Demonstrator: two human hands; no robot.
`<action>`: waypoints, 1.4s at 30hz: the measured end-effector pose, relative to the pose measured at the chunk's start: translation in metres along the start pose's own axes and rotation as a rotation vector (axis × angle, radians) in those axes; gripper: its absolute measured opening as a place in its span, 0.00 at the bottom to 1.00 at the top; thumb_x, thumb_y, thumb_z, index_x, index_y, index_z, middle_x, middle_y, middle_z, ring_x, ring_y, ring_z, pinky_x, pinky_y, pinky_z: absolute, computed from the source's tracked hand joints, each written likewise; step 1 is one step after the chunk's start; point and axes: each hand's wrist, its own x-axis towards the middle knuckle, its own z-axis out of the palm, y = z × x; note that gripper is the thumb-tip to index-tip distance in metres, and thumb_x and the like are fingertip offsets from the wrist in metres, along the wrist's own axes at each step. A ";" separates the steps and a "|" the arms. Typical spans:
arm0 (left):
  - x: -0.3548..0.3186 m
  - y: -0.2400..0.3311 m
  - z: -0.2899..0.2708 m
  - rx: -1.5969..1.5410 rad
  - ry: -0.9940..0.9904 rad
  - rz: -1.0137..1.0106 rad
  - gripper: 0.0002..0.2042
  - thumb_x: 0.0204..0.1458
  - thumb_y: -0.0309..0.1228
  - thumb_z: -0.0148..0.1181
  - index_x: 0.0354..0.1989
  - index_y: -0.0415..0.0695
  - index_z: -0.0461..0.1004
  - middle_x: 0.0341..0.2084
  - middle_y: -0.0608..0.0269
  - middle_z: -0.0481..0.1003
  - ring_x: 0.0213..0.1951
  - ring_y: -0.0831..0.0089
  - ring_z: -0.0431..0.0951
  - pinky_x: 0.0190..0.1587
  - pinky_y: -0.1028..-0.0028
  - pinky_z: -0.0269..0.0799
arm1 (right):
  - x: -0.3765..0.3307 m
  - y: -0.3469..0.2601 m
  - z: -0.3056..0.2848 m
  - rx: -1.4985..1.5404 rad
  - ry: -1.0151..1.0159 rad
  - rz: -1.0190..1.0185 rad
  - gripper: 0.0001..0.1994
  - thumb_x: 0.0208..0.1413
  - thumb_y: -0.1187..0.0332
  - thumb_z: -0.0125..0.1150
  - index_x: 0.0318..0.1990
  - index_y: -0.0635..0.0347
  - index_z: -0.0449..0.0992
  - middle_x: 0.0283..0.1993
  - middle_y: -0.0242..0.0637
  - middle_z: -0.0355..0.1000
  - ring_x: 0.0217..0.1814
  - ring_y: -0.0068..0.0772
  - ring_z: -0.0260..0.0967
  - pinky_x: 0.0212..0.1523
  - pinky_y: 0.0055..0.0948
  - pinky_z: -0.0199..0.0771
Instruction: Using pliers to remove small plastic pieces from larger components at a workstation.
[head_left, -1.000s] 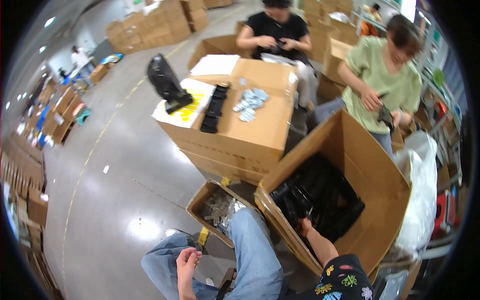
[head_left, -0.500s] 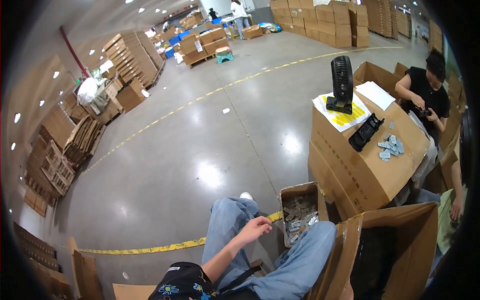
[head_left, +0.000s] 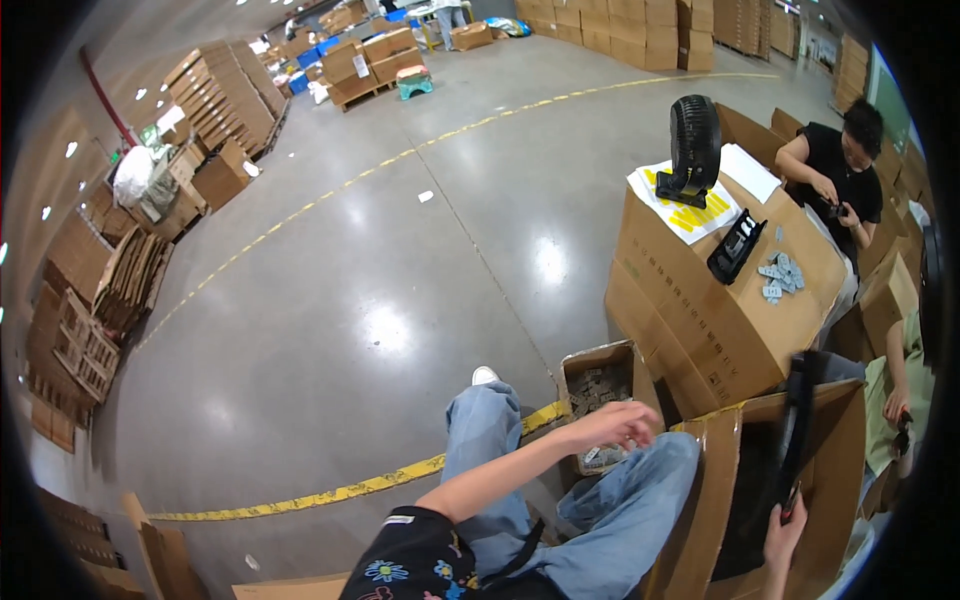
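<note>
One black part point(head_left: 797, 425) stands slightly tilted at lower right, its low end held in the closed fingers of the right hand point(head_left: 782, 535), over the carton point(head_left: 714, 460). The left hand point(head_left: 622, 425), right of lower centre, has loosely bent fingers, seemingly empty. Lifting out appears in hand; the next move calls for clearing the carton.

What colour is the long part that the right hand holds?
The long part is black; it shows best, though blurred, in the head view.
</note>
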 end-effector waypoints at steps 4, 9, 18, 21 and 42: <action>0.019 0.007 0.018 -0.721 -0.646 -0.287 0.36 0.55 0.62 0.38 0.64 0.48 0.51 0.58 0.38 0.59 0.51 0.39 0.69 0.42 0.50 0.75 | 0.051 -0.125 0.009 0.044 -0.349 -0.204 0.13 0.40 0.84 0.52 0.36 0.63 0.71 0.32 0.37 0.69 0.29 0.30 0.61 0.29 0.26 0.61; -0.016 0.027 -0.004 -0.515 -0.648 -0.216 0.41 0.54 0.49 0.56 0.68 0.45 0.41 0.57 0.40 0.61 0.41 0.56 0.76 0.35 0.61 0.79 | 0.125 -0.191 0.112 0.192 -0.379 -0.468 0.13 0.41 0.81 0.57 0.39 0.63 0.72 0.41 0.43 0.71 0.46 0.42 0.69 0.47 0.31 0.68; -0.048 0.098 -0.112 0.050 0.693 0.358 0.25 0.40 0.24 0.53 0.51 0.31 0.65 0.41 0.50 0.74 0.41 0.63 0.77 0.42 0.66 0.75 | 0.176 -0.138 0.388 0.280 -0.047 0.193 0.16 0.48 0.61 0.67 0.26 0.61 0.67 0.24 0.28 0.65 0.27 0.21 0.60 0.28 0.24 0.64; -0.057 0.086 -0.146 0.155 1.241 0.415 0.19 0.48 0.20 0.50 0.51 0.34 0.66 0.43 0.53 0.74 0.43 0.66 0.76 0.48 0.68 0.72 | 0.143 -0.089 0.468 -0.120 -0.500 0.320 0.15 0.45 0.58 0.63 0.27 0.64 0.76 0.30 0.53 0.74 0.37 0.58 0.72 0.41 0.42 0.72; -0.082 0.086 -0.134 -0.311 1.281 0.346 0.22 0.50 0.23 0.53 0.56 0.34 0.62 0.46 0.51 0.71 0.47 0.66 0.73 0.49 0.67 0.72 | -0.027 0.033 0.572 -0.451 -0.993 0.333 0.14 0.47 0.62 0.58 0.41 0.56 0.75 0.39 0.50 0.74 0.46 0.53 0.72 0.45 0.46 0.73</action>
